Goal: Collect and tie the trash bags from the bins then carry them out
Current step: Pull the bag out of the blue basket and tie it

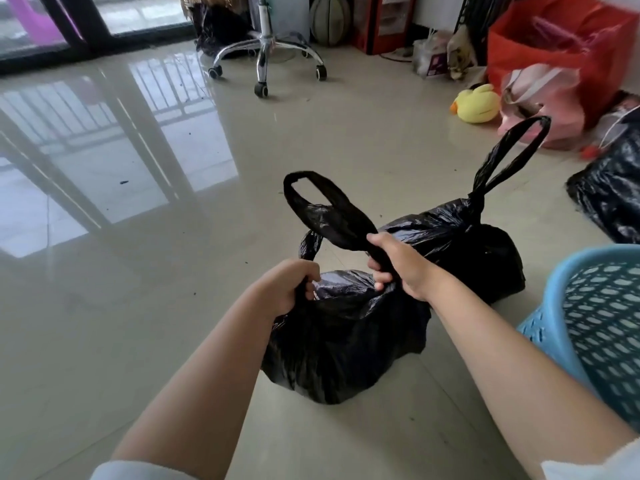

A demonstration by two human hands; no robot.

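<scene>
I saw the near trash bag [346, 341], black and bulging, sitting on the tiled floor [138, 306] in the middle of my view, and I take it as my landmark. My left hand [287, 285] was curled tight around the handle loop on the bag's left side, fingers closed on the plastic. My right hand [398, 265] was clamped on the other handle [325, 209], whose loop stood up and leaned away to the upper left of the bag. The mouth of the bag gaped a little between the two hands.

Just behind the near bag and to its right, touching it, lay a second black bag [467, 244], its neck gathered in, with one long loop [509, 157] sticking up and tilted right. Further right of that, at the frame edge, was part of a third black bag [613, 188].

Right of the near bag stood a blue perforated basket [595, 323], close by but apart from it. Well beyond the bag I could see a yellow duck toy [478, 103], a pink bag [547, 98], a red bag [554, 39], and the chrome wheeled base of a chair [266, 53].
</scene>
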